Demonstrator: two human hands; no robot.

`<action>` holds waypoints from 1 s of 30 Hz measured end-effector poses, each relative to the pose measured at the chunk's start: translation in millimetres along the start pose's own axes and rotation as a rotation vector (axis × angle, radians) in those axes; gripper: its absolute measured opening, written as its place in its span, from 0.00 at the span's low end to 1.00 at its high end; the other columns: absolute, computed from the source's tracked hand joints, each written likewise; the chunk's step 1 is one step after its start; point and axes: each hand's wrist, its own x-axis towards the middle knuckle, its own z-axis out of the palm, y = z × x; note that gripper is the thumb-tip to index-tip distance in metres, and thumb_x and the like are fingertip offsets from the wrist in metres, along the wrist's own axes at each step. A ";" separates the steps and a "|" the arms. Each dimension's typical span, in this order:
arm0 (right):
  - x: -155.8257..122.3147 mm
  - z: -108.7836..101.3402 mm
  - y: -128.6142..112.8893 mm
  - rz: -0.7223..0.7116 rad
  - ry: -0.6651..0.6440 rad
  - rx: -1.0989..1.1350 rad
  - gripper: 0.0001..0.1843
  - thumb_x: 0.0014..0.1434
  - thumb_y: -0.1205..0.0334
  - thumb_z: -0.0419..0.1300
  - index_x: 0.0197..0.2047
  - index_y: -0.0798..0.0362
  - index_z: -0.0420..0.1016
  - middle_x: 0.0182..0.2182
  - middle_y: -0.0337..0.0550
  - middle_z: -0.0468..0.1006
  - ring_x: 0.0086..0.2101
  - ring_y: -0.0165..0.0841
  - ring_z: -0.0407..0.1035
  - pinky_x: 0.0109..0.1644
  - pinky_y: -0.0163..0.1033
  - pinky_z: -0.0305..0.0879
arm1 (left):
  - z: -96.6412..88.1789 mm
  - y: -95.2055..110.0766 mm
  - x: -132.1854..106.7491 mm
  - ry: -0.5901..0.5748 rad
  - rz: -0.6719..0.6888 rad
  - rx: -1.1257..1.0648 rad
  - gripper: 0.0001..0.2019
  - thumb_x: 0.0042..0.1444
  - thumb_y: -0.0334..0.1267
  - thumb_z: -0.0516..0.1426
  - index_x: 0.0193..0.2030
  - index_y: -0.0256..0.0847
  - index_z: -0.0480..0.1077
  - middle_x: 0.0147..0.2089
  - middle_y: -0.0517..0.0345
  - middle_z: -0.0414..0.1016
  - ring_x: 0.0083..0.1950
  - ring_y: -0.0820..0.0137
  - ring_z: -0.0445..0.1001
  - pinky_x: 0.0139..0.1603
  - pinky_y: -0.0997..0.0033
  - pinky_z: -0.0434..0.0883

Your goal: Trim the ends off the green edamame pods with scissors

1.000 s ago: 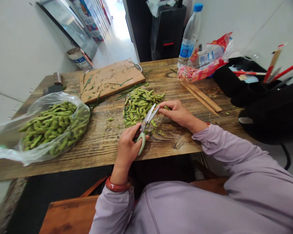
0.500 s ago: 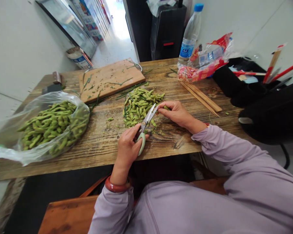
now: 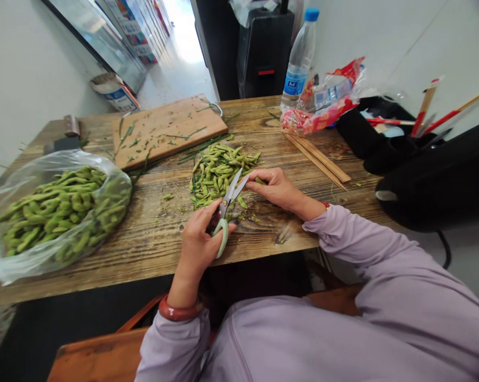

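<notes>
My left hand is wrapped round the pale green handles of a pair of scissors, with the blades parted and pointing up and to the right. The blade tips lie close to the fingers of my right hand, which pinch a green soybean pod, mostly hidden by the fingers. Just beyond both hands a heap of soybean pods lies on the wooden table. More pods fill an open clear plastic bag on the left.
A cutting board with green scraps lies at the back, a knife left of it. At the back right are a water bottle, a red plastic wrapper, wooden sticks and a black holder.
The whole view has shifted, so the table and its things sit further left. The scissor blades look spread wider apart. Both hands keep their holds.
</notes>
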 end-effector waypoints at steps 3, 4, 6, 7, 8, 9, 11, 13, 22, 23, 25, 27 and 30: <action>-1.0 1.1 -1.3 0.004 -0.020 0.001 0.05 0.58 0.60 0.68 0.32 0.51 0.84 0.33 0.40 0.83 0.37 0.31 0.75 0.47 0.37 0.69 | -0.5 0.4 -0.3 0.007 0.014 0.008 0.25 0.57 0.49 0.64 0.59 0.42 0.75 0.45 0.51 0.82 0.44 0.62 0.78 0.50 0.63 0.75; -1.4 1.1 -1.4 0.003 -0.026 0.000 0.06 0.58 0.60 0.68 0.32 0.51 0.84 0.33 0.40 0.83 0.37 0.32 0.75 0.48 0.37 0.69 | -0.6 0.4 -0.6 0.007 0.016 0.012 0.24 0.58 0.49 0.64 0.59 0.42 0.75 0.45 0.51 0.82 0.44 0.62 0.78 0.50 0.63 0.75; -2.0 0.7 -1.0 -0.004 -0.029 0.002 0.06 0.58 0.58 0.68 0.33 0.51 0.84 0.33 0.40 0.83 0.38 0.33 0.76 0.48 0.38 0.69 | -0.4 -0.2 -1.4 0.010 0.015 0.032 0.22 0.59 0.47 0.63 0.58 0.41 0.76 0.44 0.51 0.82 0.44 0.62 0.78 0.50 0.64 0.75; -2.3 0.6 -0.5 -0.009 -0.029 0.004 0.07 0.58 0.57 0.67 0.34 0.51 0.84 0.33 0.40 0.84 0.37 0.33 0.76 0.48 0.39 0.70 | -0.1 -0.8 -1.9 0.013 0.014 0.046 0.21 0.59 0.47 0.63 0.57 0.41 0.76 0.44 0.51 0.82 0.45 0.62 0.78 0.50 0.64 0.75; -2.5 0.8 0.1 -0.012 -0.028 0.007 0.07 0.58 0.57 0.67 0.34 0.51 0.84 0.33 0.40 0.84 0.37 0.33 0.76 0.48 0.39 0.70 | 0.4 -1.6 -2.3 0.018 0.017 0.062 0.20 0.59 0.46 0.63 0.56 0.41 0.77 0.45 0.50 0.82 0.46 0.61 0.79 0.51 0.63 0.74; -2.7 1.2 0.6 -0.015 -0.031 0.007 0.08 0.58 0.57 0.67 0.34 0.51 0.84 0.33 0.40 0.84 0.36 0.33 0.75 0.48 0.40 0.70 | 1.1 -2.4 -2.8 0.023 0.024 0.076 0.20 0.59 0.45 0.63 0.55 0.40 0.77 0.46 0.49 0.83 0.47 0.61 0.79 0.52 0.63 0.74; -3.1 3.1 1.6 -0.018 -0.045 0.005 0.08 0.58 0.56 0.67 0.34 0.51 0.84 0.32 0.40 0.83 0.36 0.33 0.75 0.47 0.41 0.70 | 2.5 -4.2 -3.4 0.029 0.046 0.094 0.18 0.60 0.44 0.62 0.55 0.39 0.78 0.47 0.47 0.83 0.49 0.60 0.80 0.53 0.63 0.74; -3.1 5.7 2.8 -0.014 -0.057 0.010 0.08 0.57 0.56 0.67 0.32 0.51 0.84 0.31 0.40 0.83 0.35 0.33 0.74 0.47 0.40 0.69 | 3.5 -5.4 -3.7 0.028 0.056 0.094 0.18 0.60 0.42 0.62 0.55 0.38 0.78 0.48 0.46 0.84 0.49 0.60 0.80 0.53 0.64 0.74; 9.9 -25.6 11.5 0.301 0.138 0.564 0.21 0.55 0.44 0.71 0.33 0.52 0.69 0.24 0.31 0.67 0.20 0.20 0.52 0.19 0.28 0.42 | 1.0 -5.0 -5.3 0.116 -0.064 0.011 0.21 0.57 0.42 0.65 0.56 0.39 0.77 0.52 0.48 0.84 0.51 0.61 0.81 0.56 0.64 0.74; 12.0 -32.8 10.2 0.320 0.154 0.636 0.22 0.56 0.44 0.70 0.32 0.51 0.67 0.25 0.31 0.66 0.20 0.20 0.53 0.18 0.27 0.43 | 0.9 -5.0 -5.6 0.113 -0.063 0.011 0.21 0.57 0.42 0.65 0.56 0.38 0.77 0.51 0.48 0.84 0.51 0.61 0.81 0.56 0.65 0.74; 15.4 -44.7 7.2 0.352 0.187 0.737 0.23 0.58 0.44 0.68 0.30 0.51 0.64 0.24 0.31 0.65 0.20 0.20 0.55 0.17 0.26 0.44 | 1.0 -5.1 -5.9 0.108 -0.057 0.012 0.21 0.57 0.42 0.65 0.56 0.38 0.78 0.50 0.48 0.84 0.49 0.61 0.81 0.54 0.65 0.74; 17.3 -51.5 5.8 0.370 0.216 0.762 0.21 0.58 0.46 0.69 0.30 0.51 0.65 0.24 0.32 0.65 0.20 0.21 0.56 0.17 0.26 0.45 | 1.4 -5.4 -6.0 0.109 -0.049 0.008 0.21 0.57 0.43 0.65 0.56 0.38 0.78 0.50 0.48 0.84 0.49 0.61 0.81 0.54 0.65 0.74; 17.5 -52.9 10.6 0.369 0.202 0.597 0.12 0.57 0.54 0.69 0.35 0.51 0.73 0.24 0.32 0.67 0.20 0.21 0.55 0.18 0.26 0.43 | 1.8 -5.6 -5.7 0.105 -0.026 -0.005 0.21 0.58 0.44 0.65 0.57 0.39 0.77 0.52 0.48 0.84 0.51 0.60 0.81 0.56 0.64 0.74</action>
